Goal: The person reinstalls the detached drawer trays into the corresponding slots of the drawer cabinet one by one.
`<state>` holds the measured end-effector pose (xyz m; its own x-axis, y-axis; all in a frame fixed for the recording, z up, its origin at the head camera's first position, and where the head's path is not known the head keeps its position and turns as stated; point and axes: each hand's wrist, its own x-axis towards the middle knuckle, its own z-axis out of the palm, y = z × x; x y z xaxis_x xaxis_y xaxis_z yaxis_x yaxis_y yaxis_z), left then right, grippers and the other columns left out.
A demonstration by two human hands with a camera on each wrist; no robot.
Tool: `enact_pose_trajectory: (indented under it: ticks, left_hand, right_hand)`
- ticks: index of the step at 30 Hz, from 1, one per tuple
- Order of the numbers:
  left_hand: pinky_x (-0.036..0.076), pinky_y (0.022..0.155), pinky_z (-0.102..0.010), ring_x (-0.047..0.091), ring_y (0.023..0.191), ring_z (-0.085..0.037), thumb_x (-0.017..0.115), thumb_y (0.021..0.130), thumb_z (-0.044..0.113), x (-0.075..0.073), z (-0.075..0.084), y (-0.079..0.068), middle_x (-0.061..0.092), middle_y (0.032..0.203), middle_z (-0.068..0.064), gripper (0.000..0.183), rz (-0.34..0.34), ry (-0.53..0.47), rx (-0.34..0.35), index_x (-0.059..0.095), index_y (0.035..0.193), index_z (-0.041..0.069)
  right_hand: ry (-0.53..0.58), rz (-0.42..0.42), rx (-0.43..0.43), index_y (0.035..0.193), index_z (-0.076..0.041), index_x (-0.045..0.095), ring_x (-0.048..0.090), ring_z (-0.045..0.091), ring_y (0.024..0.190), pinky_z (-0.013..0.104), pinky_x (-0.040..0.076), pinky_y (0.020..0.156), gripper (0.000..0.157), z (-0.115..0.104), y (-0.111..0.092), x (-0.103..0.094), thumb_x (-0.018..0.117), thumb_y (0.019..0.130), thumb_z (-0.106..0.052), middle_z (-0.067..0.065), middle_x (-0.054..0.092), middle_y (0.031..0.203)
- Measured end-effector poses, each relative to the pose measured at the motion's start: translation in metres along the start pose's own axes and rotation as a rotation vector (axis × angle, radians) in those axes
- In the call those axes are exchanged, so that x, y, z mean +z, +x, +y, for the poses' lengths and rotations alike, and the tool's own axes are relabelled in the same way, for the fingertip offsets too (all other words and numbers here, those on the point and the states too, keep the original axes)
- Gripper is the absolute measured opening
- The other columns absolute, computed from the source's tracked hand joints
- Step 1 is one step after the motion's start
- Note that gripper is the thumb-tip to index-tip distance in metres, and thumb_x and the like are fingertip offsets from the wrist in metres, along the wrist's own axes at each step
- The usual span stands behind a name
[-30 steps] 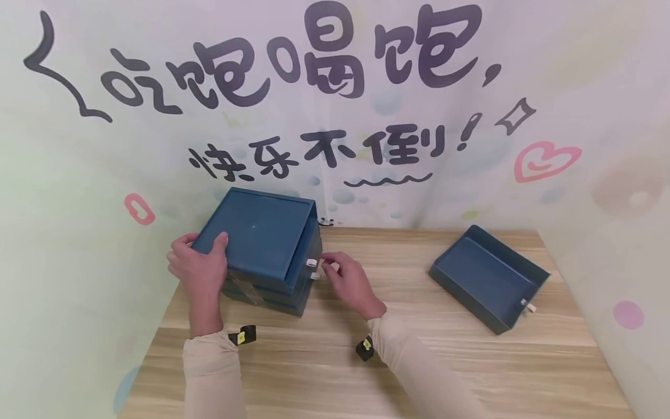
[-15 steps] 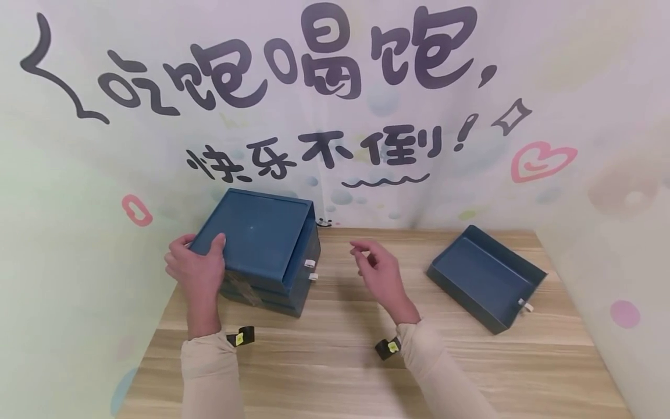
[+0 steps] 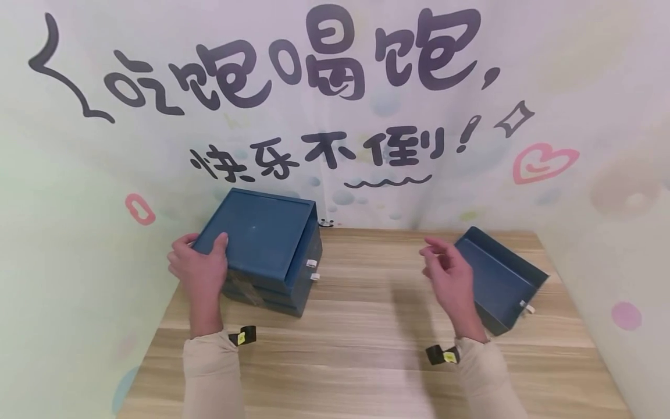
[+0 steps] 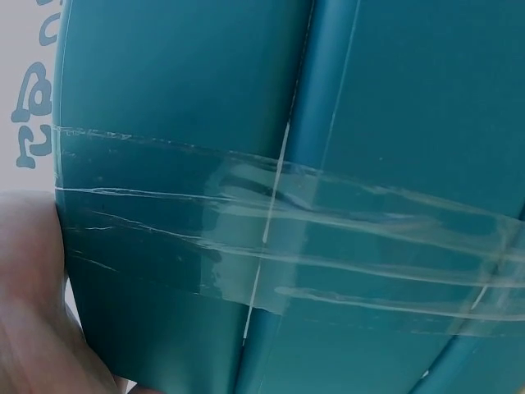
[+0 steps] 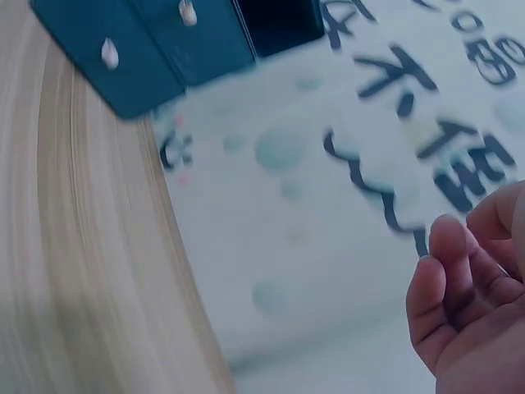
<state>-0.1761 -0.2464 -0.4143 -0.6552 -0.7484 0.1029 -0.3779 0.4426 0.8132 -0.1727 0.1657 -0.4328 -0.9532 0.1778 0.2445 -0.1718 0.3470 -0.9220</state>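
A blue desktop drawer cabinet (image 3: 256,233) stands at the left of the table. My left hand (image 3: 201,265) grips its left edge, thumb on the top and fingers around the far side. Clear tape (image 4: 246,230) runs across the cabinet's side in the left wrist view. Two small white pull tabs (image 5: 109,54) stick out from its drawer fronts; above them the top slot (image 5: 283,20) is dark and has no drawer in it. My right hand (image 3: 450,273) hovers with loosely bent fingers, holding nothing. It partly covers a loose blue drawer (image 3: 502,279) on the right.
A wooden table (image 3: 361,349) carries everything. Behind it hangs a pale wall sheet (image 3: 366,116) with large dark lettering, and more pale sheeting closes in both sides. The loose drawer has a white tab (image 3: 530,308) at its near right end.
My right hand has moved away from the cabinet's pull tabs, rightward across the table to the loose drawer. The left hand and the cabinet have stayed in place.
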Motion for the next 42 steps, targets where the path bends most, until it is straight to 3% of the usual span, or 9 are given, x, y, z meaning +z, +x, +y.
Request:
enact_pose_trajectory:
  ticks: [9, 21, 30, 34, 38, 42]
  left_hand:
    - [0.033, 0.096, -0.051, 0.033, 0.122, -0.040, 0.067, 0.082, 0.050, 0.001, 0.000, -0.001, 0.039, 0.127, -0.023, 0.067, 0.012, 0.001, 0.009, 0.041, 0.130, 0.011]
    - [0.033, 0.096, -0.050, 0.032, 0.121, -0.038, 0.064, 0.083, 0.052, 0.003, -0.001, -0.002, 0.038, 0.128, -0.023, 0.068, -0.015, -0.007, 0.003, 0.040, 0.131, 0.011]
    - [0.032, 0.096, -0.050, 0.032, 0.120, -0.038, 0.063, 0.084, 0.051, 0.001, 0.000, -0.003, 0.037, 0.128, -0.023, 0.067, -0.010, -0.005, 0.006, 0.039, 0.131, 0.010]
    - [0.032, 0.096, -0.050, 0.032, 0.120, -0.039, 0.064, 0.084, 0.051, 0.001, 0.000, -0.002, 0.037, 0.128, -0.023, 0.067, -0.005, -0.009, 0.013, 0.039, 0.131, 0.010]
    - [0.032, 0.096, -0.050, 0.031, 0.120, -0.038, 0.064, 0.084, 0.052, 0.002, 0.000, -0.002, 0.037, 0.128, -0.023, 0.068, -0.011, -0.005, 0.007, 0.039, 0.131, 0.010]
    - [0.032, 0.096, -0.050, 0.031, 0.120, -0.038, 0.064, 0.084, 0.052, 0.001, 0.000, -0.003, 0.037, 0.127, -0.023, 0.067, -0.011, -0.007, 0.009, 0.039, 0.131, 0.010]
  right_hand:
    - [-0.058, 0.150, 0.130, 0.122, -0.019, 0.062, 0.061, 0.002, 0.066, 0.014, 0.051, 0.063, 0.028, 0.055, 0.000, -0.053, 0.059, 0.094, -0.023, -0.016, 0.066, 0.094]
    - [-0.139, 0.305, 0.236, 0.124, -0.014, 0.060, 0.060, -0.005, 0.067, 0.009, 0.047, 0.060, 0.031, 0.091, -0.015, -0.103, 0.059, 0.094, -0.021, -0.025, 0.062, 0.090]
    - [-0.149, 0.409, 0.360, 0.123, -0.019, 0.062, 0.058, -0.008, 0.059, 0.009, 0.045, 0.054, 0.031, 0.112, -0.024, -0.140, 0.057, 0.093, -0.017, -0.021, 0.055, 0.092]
    - [-0.227, 0.419, 0.419, 0.129, -0.017, 0.059, 0.057, -0.011, 0.058, 0.010, 0.044, 0.051, 0.036, 0.120, -0.027, -0.150, 0.052, 0.093, -0.017, -0.022, 0.052, 0.098]
    - [-0.301, 0.384, 0.486, 0.140, -0.014, 0.048, 0.052, -0.016, 0.057, 0.012, 0.044, 0.049, 0.047, 0.128, -0.033, -0.156, 0.047, 0.093, -0.013, -0.005, 0.053, 0.125]
    - [-0.343, 0.322, 0.493, 0.147, -0.011, 0.037, 0.046, -0.021, 0.057, 0.009, 0.041, 0.052, 0.055, 0.136, -0.037, -0.158, 0.043, 0.092, -0.007, 0.015, 0.041, 0.148]
